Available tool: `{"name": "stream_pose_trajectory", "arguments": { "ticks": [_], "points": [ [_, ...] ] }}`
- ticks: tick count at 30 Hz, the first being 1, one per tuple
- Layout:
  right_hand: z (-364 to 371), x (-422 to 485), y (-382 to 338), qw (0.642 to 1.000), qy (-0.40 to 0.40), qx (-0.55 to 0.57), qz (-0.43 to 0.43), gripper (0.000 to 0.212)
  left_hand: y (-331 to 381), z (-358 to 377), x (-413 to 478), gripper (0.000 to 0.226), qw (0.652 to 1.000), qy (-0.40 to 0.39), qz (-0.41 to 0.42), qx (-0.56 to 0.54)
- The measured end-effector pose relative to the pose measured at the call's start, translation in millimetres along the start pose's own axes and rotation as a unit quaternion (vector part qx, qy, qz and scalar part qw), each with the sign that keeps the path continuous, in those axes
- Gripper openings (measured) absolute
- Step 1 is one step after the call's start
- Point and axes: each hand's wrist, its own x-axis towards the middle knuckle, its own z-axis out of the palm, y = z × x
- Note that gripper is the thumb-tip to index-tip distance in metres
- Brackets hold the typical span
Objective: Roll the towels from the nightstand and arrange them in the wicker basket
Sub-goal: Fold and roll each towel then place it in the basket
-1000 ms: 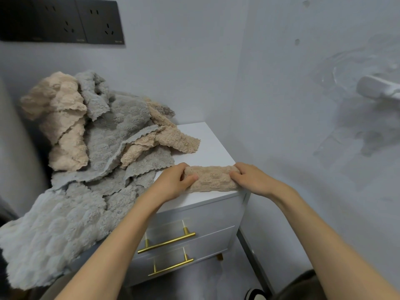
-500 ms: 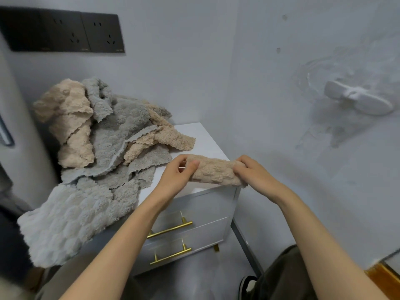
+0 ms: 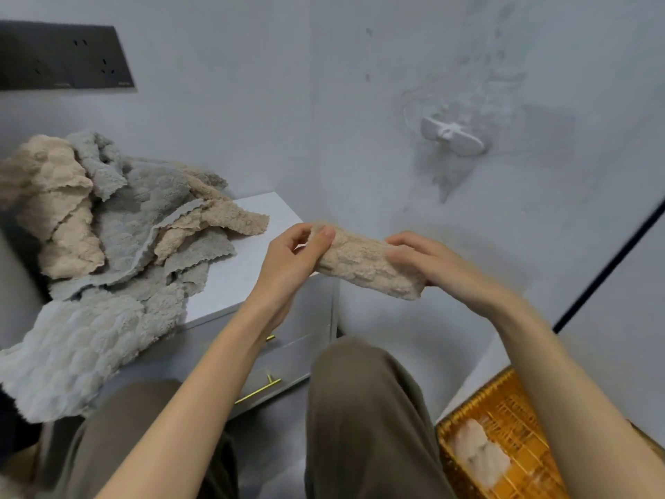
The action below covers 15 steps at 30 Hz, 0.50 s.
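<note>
A rolled beige towel (image 3: 363,262) hangs in the air to the right of the white nightstand (image 3: 230,282), tilted down to the right. My left hand (image 3: 291,261) pinches its left end and my right hand (image 3: 428,262) grips its right end. A heap of loose grey and beige towels (image 3: 108,253) covers the nightstand's left side and spills over its front. At the lower right sits the wicker basket (image 3: 503,419) with one pale rolled towel (image 3: 480,453) inside.
A grey wall corner stands close behind the nightstand, with a white wall hook (image 3: 451,138) on the right wall and black sockets (image 3: 61,59) at upper left. My knees in brown trousers (image 3: 363,408) fill the bottom middle. Drawer handles (image 3: 257,390) are brass.
Both hands lifted the rolled beige towel off the nightstand's front edge and carried it up and to the right. The view swung right, bringing the wicker basket into sight.
</note>
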Motion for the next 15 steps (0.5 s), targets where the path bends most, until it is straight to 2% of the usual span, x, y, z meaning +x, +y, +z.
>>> {"name": "stream_pose_trajectory", "arguments": {
  "ticks": [5,9,13,15],
  "points": [
    [-17.7,-44.0,-0.7,1.000,-0.021,0.011,0.011,0.043,14.4,44.8,-14.5,0.022,0.996,-0.079,-0.003,0.034],
    [-20.5,-74.2,27.6,0.998,-0.005,0.036,0.060,0.046,5.7,82.3,-33.1,0.025,0.993,-0.105,-0.013,0.056],
    [-23.2,-112.9,63.3,0.989,0.017,0.107,0.102,0.031,-18.3,115.2,-46.2,0.026,0.988,-0.121,-0.042,0.083],
    [-23.5,-134.8,83.0,0.984,0.032,0.126,0.124,0.038,-33.2,134.6,-54.3,0.023,0.983,-0.147,-0.055,0.099]
  ]
}}
